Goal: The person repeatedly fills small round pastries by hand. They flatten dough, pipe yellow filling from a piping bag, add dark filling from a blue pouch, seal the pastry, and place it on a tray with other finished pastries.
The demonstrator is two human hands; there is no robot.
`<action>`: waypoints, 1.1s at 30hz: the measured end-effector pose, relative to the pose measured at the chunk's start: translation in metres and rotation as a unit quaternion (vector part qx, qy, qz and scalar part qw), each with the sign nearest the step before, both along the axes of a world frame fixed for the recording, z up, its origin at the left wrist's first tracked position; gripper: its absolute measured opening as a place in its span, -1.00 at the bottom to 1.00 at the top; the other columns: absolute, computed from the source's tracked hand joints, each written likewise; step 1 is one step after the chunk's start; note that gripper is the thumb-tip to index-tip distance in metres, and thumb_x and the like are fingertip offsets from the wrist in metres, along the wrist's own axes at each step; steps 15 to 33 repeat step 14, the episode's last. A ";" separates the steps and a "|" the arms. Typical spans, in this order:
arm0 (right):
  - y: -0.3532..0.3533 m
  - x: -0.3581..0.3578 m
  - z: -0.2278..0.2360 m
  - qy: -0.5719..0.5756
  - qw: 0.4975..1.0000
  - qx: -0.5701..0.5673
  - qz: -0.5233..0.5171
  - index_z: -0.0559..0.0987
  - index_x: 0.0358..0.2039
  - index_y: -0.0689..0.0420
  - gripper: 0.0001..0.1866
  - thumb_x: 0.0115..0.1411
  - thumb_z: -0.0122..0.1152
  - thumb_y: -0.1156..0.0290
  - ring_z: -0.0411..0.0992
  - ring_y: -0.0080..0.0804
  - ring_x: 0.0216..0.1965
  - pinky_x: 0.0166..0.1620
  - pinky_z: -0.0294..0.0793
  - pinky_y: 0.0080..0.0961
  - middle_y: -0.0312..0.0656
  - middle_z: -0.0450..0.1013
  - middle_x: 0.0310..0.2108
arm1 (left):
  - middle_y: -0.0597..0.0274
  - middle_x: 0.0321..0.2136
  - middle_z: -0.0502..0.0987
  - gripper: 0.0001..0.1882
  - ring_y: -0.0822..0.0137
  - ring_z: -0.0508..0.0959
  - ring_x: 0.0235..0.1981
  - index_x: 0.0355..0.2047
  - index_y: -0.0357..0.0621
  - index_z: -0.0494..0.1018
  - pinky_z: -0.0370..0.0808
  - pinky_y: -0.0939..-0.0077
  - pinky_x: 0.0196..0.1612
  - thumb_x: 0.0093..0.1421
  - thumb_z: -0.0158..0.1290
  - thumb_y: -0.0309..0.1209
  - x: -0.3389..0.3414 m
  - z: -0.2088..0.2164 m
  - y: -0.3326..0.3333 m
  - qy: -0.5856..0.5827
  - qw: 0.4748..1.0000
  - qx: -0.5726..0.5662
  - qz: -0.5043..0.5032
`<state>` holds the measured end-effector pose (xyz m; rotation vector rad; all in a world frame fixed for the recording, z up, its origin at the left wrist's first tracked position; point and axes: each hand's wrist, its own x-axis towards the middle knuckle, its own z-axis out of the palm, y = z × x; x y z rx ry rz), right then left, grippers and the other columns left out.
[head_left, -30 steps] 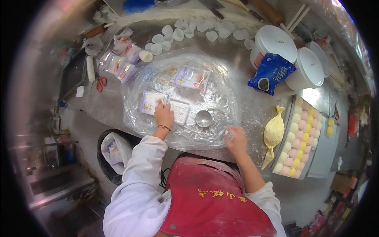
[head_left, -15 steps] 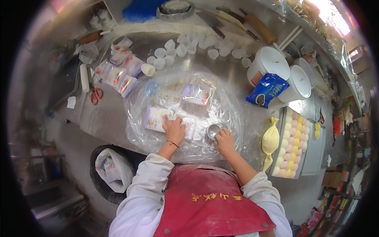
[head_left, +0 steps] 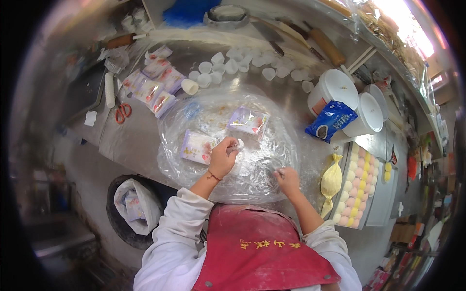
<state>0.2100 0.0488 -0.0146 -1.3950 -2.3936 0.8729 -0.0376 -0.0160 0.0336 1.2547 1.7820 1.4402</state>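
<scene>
My left hand (head_left: pixel 224 157) is closed, with a small white, thin-looking piece (head_left: pixel 239 144) pinched at its fingertips; whether it is dough is hard to tell. It is raised over a floury clear plastic sheet (head_left: pixel 170 165). To its left lies a white and purple printed packet (head_left: pixel 195 147), and another printed packet (head_left: pixel 248 121) lies beyond it. My right hand (head_left: pixel 288 181) is closed at the sheet's right side, gripping a small round metal cup (head_left: pixel 275 167), blurred and partly hidden by the fingers. Flour covers the sheet between both hands.
Printed packets (head_left: pixel 153 92), red-handled scissors (head_left: pixel 123 113) and a white roller (head_left: pixel 109 90) lie left. White paper cups (head_left: pixel 217 68) stand behind. White buckets (head_left: pixel 335 87), a blue bag (head_left: pixel 331 120), a yellow piping bag (head_left: pixel 331 180) and a tray of coloured balls (head_left: pixel 356 189) are right. A lined bin (head_left: pixel 121 194) stands below.
My left hand has lifted from the floury surface with a small white piece at its fingertips. My right hand has moved slightly right with the metal cup. The view has shifted a little.
</scene>
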 end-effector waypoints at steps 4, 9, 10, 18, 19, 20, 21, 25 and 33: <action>-0.003 -0.035 0.035 -0.006 0.991 0.118 0.068 0.36 -0.11 0.11 -0.33 -0.32 0.33 0.27 0.19 -0.18 -0.06 -0.05 0.15 -0.30 -0.11 0.24 -0.08 | 0.10 -0.47 0.44 -0.77 0.28 0.46 -0.43 -0.40 -0.28 0.36 0.36 0.56 -0.33 -0.16 -0.03 -0.65 -0.003 0.017 0.002 0.122 0.991 0.020 -0.046; 0.002 -0.105 0.051 0.157 0.965 0.109 0.179 0.19 0.03 0.12 -0.21 -0.28 0.29 0.39 0.26 -0.08 -0.12 -0.13 0.25 -0.31 -0.02 0.32 -0.19 | 0.13 -0.60 0.38 -0.84 0.13 0.38 -0.50 -0.55 -0.19 0.34 0.33 0.37 -0.42 -0.19 -0.07 -0.67 0.002 0.023 0.002 0.226 0.944 0.006 -0.238; 0.004 -0.122 0.047 0.171 0.965 0.016 0.198 0.18 0.04 0.13 -0.24 -0.26 0.26 0.42 0.29 -0.06 -0.16 -0.16 0.28 -0.31 0.01 0.34 -0.24 | 0.13 -0.61 0.37 -0.84 0.13 0.38 -0.51 -0.55 -0.19 0.34 0.33 0.37 -0.42 -0.20 -0.07 -0.67 0.002 0.025 0.001 0.224 0.946 0.026 -0.234; 0.016 -0.139 0.028 0.037 0.961 -0.133 0.239 0.04 0.10 0.13 -0.25 -0.15 0.08 0.52 0.29 -0.05 -0.11 -0.03 0.21 -0.40 0.16 0.25 -0.13 | 0.14 -0.62 0.38 -0.85 0.16 0.39 -0.50 -0.55 -0.18 0.34 0.33 0.39 -0.41 -0.19 -0.08 -0.66 -0.003 0.028 -0.001 0.207 0.954 0.051 -0.212; 0.016 -0.139 0.028 0.037 0.961 -0.133 0.239 0.04 0.10 0.13 -0.25 -0.15 0.08 0.52 0.29 -0.05 -0.11 -0.03 0.21 -0.40 0.16 0.25 -0.13 | 0.14 -0.62 0.38 -0.85 0.16 0.39 -0.50 -0.55 -0.18 0.34 0.33 0.39 -0.41 -0.19 -0.08 -0.66 -0.003 0.028 -0.001 0.207 0.954 0.051 -0.212; 0.016 -0.139 0.028 0.037 0.961 -0.133 0.239 0.04 0.10 0.13 -0.25 -0.15 0.08 0.52 0.29 -0.05 -0.11 -0.03 0.21 -0.40 0.16 0.25 -0.13 | 0.14 -0.62 0.38 -0.85 0.16 0.39 -0.50 -0.55 -0.18 0.34 0.33 0.39 -0.41 -0.19 -0.08 -0.66 -0.003 0.028 -0.001 0.207 0.954 0.051 -0.212; 0.016 -0.139 0.028 0.037 0.961 -0.133 0.239 0.04 0.10 0.13 -0.25 -0.15 0.08 0.52 0.29 -0.05 -0.11 -0.03 0.21 -0.40 0.16 0.25 -0.13 | 0.14 -0.62 0.38 -0.85 0.16 0.39 -0.50 -0.55 -0.18 0.34 0.33 0.39 -0.41 -0.19 -0.08 -0.66 -0.003 0.028 -0.001 0.207 0.954 0.051 -0.212; 0.016 -0.139 0.028 0.037 0.961 -0.133 0.239 0.04 0.10 0.13 -0.25 -0.15 0.08 0.52 0.29 -0.05 -0.11 -0.03 0.21 -0.40 0.16 0.25 -0.13 | 0.14 -0.62 0.38 -0.85 0.16 0.39 -0.50 -0.55 -0.18 0.34 0.33 0.39 -0.41 -0.19 -0.08 -0.66 -0.003 0.028 -0.001 0.207 0.954 0.051 -0.212; 0.016 -0.139 0.028 0.037 0.961 -0.133 0.239 0.04 0.10 0.13 -0.25 -0.15 0.08 0.52 0.29 -0.05 -0.11 -0.03 0.21 -0.40 0.16 0.25 -0.13 | 0.14 -0.62 0.38 -0.85 0.16 0.39 -0.50 -0.55 -0.18 0.34 0.33 0.39 -0.41 -0.19 -0.08 -0.66 -0.003 0.028 -0.001 0.207 0.954 0.051 -0.212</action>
